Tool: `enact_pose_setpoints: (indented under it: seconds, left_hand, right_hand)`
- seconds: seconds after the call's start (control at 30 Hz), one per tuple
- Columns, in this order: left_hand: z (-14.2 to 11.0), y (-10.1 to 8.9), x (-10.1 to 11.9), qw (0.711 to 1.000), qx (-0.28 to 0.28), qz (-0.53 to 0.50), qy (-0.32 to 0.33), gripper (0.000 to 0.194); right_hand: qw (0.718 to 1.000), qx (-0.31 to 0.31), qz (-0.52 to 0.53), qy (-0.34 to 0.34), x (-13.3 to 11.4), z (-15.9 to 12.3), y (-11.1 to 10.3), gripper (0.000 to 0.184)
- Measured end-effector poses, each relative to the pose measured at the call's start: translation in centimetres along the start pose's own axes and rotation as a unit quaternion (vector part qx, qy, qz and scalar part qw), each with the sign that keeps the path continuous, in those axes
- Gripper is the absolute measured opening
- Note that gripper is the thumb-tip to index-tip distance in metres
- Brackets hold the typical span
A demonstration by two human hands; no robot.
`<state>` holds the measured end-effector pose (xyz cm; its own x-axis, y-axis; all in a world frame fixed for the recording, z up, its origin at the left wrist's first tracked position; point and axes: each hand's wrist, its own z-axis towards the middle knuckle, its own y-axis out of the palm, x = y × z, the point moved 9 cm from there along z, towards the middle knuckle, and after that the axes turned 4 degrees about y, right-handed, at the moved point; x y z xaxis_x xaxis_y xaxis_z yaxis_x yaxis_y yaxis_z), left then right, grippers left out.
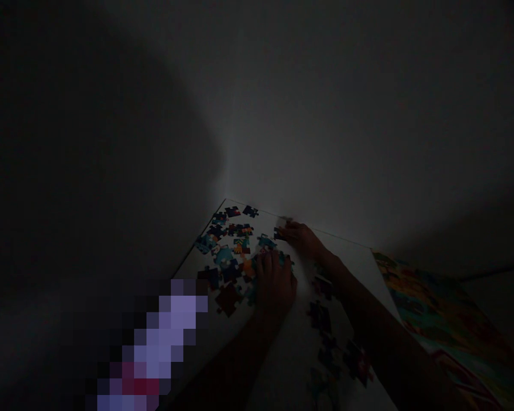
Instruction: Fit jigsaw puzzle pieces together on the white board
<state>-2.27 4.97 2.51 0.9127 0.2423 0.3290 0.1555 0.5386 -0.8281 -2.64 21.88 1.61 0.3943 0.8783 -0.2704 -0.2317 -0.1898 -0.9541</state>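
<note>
In the dim head view, my right hand (305, 238) is near the far edge of a white table, its fingertips closed on a dark jigsaw puzzle piece (278, 233). My left hand (276, 281) rests palm down, fingers somewhat apart, over part of a group of puzzle pieces (231, 269). Those pieces are mostly dark blue, teal and orange. Beyond my left fingertips lies a teal piece (265, 240). Whatever is beneath the left palm is hidden.
More dark pieces (320, 317) lie below my right forearm. A colourful printed picture (437, 314) is at the right beside the white tabletop (346, 242). Pale walls (291, 125) meet behind the table's far corner. A pixelated patch (167, 337) covers the lower left.
</note>
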Motion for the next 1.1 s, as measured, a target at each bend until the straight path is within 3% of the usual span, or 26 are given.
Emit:
enact_pose_setpoints:
  seconds: [0.33,0.57,0.73,0.9,1.1]
  left_hand:
    - [0.3,-0.6,-0.3,1.0,-0.013,0.007,-0.018,0.039]
    - [0.5,-0.9,-0.3,0.999,-0.028,0.009,-0.024,0.039]
    - [0.5,-0.8,-0.3,0.999,-0.035,0.016,-0.022,0.041]
    - [0.4,-0.6,-0.3,0.999,-0.031,0.022,-0.017,0.041]
    - [0.5,-0.5,-0.3,0.999,-0.039,0.021,-0.017,0.041]
  right_hand:
    - [0.999,0.016,0.021,-0.027,-2.1,-5.2,-2.2,0.03]
    - [0.995,0.068,-0.023,0.066,-0.1,-9.5,-2.1,0.032]
    - [0.99,0.091,0.011,0.108,2.0,-12.2,-2.1,0.032]
    - [0.989,0.088,0.084,0.089,3.2,-12.4,-2.6,0.033]
    - [0.975,0.103,0.122,0.157,4.0,-10.1,-3.3,0.045]
